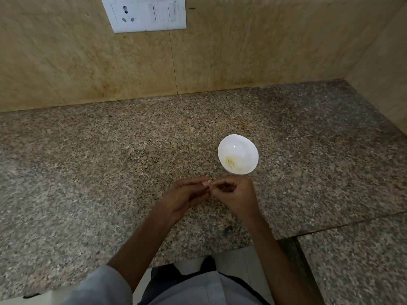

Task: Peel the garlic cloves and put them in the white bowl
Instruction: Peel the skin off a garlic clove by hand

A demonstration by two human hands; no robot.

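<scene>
A small white bowl (238,144) stands on the granite counter, with several pale peeled garlic cloves (231,162) lying in its bottom. Just in front of the bowl, my left hand (184,197) and my right hand (234,194) meet fingertip to fingertip above the counter. Between them they pinch a small garlic clove (209,181), of which only a pale tip shows; the rest is hidden by my fingers. Both hands have their fingers curled around it.
The speckled granite counter (110,164) runs to a beige stone wall at the back and another on the right. A white switch and socket plate (145,13) is on the back wall. The counter's front edge lies near my body, with a seam at the right.
</scene>
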